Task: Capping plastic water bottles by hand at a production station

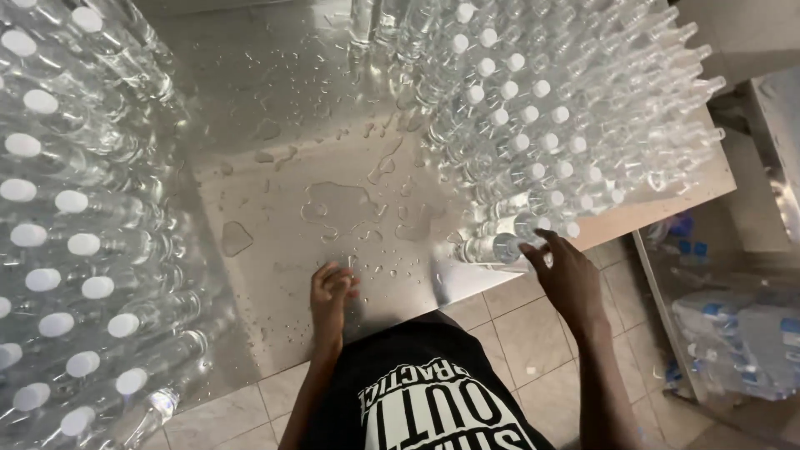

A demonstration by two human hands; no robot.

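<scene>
1. Bottles crowd a wet steel desk [275, 225]: one large cluster of clear, white-capped bottles [550, 125] stands upright on the right, and a second mass of the same kind [75, 242] fills the left side.
2. The right hand [560, 271] reaches to the near corner of the right cluster. Its fingers are spread and rest on the nearest bottle [492, 247], which seems to lie on its side at the desk's edge. The hand is touching it rather than closed round it.
3. The left hand [332, 292] is loosely curled, knuckles down on the wet desk, and holds nothing that shows.
4. Judged from this, the step in hand is picking a bottle off the near corner of the right cluster. The grip is not yet made.
5. The next move would call for closing the fingers round the bottle's body and drawing it clear without knocking its upright neighbours, which stand touching one another. The wet surface could let it slip.
6. Counts: two hands. The bottles are far too many and too closely packed to count exactly, with dozens on each side. Puddles and drops [342, 204] lie between the clusters.
7. Below the desk, to the right, a wrapped pack of bottles with blue labels [733, 333] sits on the tiled floor [533, 325].
</scene>
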